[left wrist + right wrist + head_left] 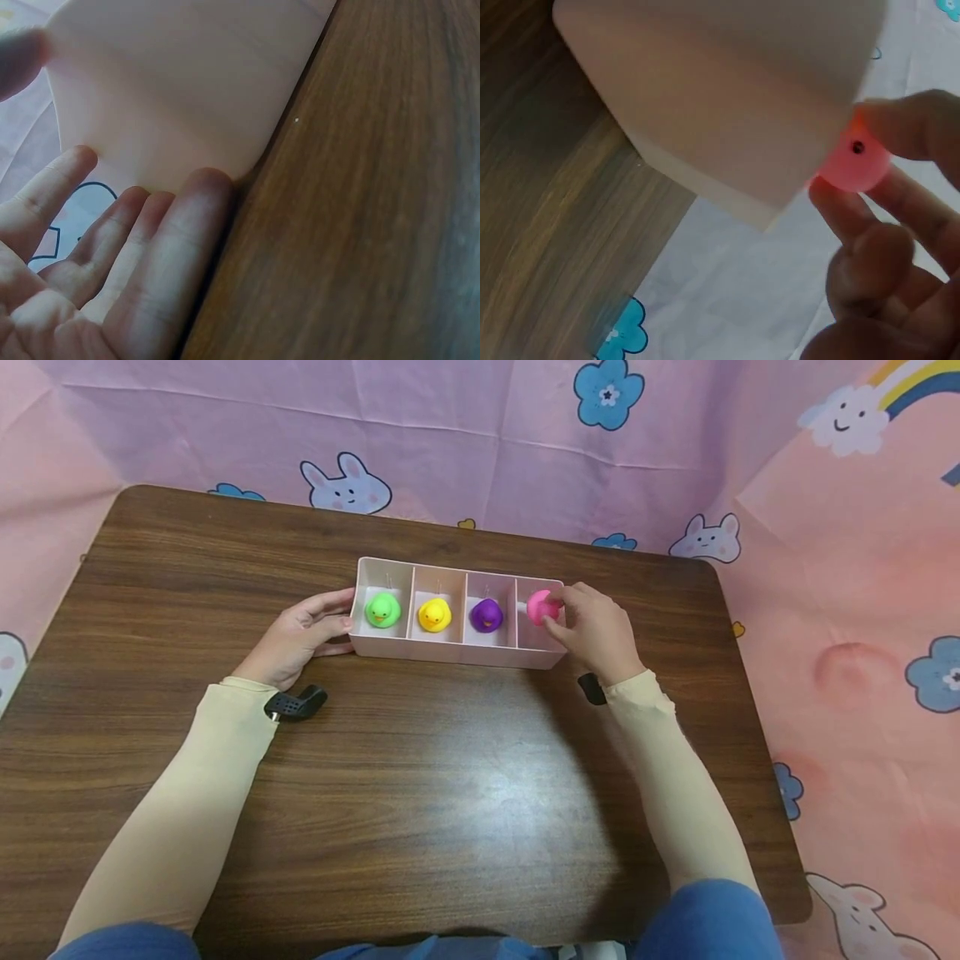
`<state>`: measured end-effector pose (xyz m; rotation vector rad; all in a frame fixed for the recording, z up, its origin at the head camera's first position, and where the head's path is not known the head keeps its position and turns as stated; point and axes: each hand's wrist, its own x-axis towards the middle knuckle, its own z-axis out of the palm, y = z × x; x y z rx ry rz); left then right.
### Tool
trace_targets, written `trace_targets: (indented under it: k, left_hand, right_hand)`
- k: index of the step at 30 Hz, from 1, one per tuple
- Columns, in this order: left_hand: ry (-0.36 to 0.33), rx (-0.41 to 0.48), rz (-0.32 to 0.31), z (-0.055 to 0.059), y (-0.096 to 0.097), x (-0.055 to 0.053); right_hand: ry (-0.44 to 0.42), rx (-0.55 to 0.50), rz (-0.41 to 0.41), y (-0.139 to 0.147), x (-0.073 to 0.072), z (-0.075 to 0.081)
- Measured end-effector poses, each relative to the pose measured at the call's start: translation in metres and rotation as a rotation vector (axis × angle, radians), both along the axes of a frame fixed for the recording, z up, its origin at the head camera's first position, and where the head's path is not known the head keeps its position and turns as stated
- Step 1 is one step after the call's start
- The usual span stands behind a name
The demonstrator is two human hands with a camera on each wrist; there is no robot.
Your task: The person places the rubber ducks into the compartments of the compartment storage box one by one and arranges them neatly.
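A pale pink box [457, 652] with a row of compartments stands on the table. In its compartments, from the left, sit a green rubber duck [383, 610], a yellow duck [434, 615] and a purple duck [487, 616]. My left hand [288, 639] touches the box's left end with extended fingertips; the left wrist view shows them against the pale end wall [172, 90]. At the rightmost compartment, my right hand [600, 631] pinches a pink duck [540, 607] between thumb and fingers. In the right wrist view the duck [855, 161] shows beside the box's rim, partly hidden by it.
The dark wooden table [420, 793] has rounded corners, and light glares off its front half. Behind and to the right hangs a pastel cloth [480, 435] printed with rabbits and flowers. Black straps [296, 702] circle the wrists.
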<state>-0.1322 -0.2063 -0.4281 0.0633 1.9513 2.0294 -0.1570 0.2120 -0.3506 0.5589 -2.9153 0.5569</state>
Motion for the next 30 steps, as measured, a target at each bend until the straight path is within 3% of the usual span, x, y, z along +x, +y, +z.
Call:
trace_targets:
  k: [8,30]
  left_hand:
    - [-0.001,0.004,-0.006,0.0,0.002,-0.002]
    - [-0.008,0.016,-0.011,0.0,0.003,-0.003]
  right_hand:
    - [-0.101,0.08,-0.031,-0.008,-0.011,-0.006]
    - [-0.154,0.201,-0.027,-0.016,-0.023,-0.016]
